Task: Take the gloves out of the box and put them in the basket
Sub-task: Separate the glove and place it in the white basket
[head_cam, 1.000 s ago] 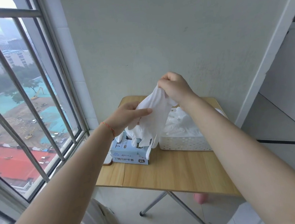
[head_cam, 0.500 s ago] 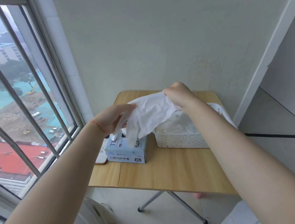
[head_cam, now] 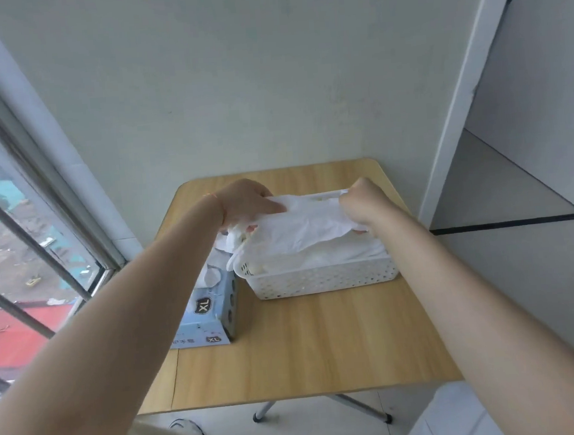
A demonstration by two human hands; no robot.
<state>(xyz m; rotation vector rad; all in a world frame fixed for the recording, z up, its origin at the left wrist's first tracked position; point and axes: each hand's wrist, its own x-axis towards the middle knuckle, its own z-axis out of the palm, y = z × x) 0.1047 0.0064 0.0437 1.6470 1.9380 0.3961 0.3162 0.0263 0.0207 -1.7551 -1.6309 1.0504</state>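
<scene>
A white glove (head_cam: 308,224) is stretched flat over the white perforated basket (head_cam: 325,279), which holds several more white gloves. My left hand (head_cam: 248,201) grips the glove's left end and my right hand (head_cam: 363,204) grips its right end, both just above the basket's back part. The light blue glove box (head_cam: 207,314), marked XL, lies left of the basket with a white glove (head_cam: 211,274) sticking out of its top opening.
The basket and box sit on a small wooden folding table (head_cam: 306,346) against the wall. A barred window (head_cam: 16,238) is at the left and a white wall corner (head_cam: 458,101) at the right. Tiled floor shows below the table's front edge.
Both hands have carried the glove from above the box rightward and down over the basket, spreading it out. The camera has tilted down and shifted right.
</scene>
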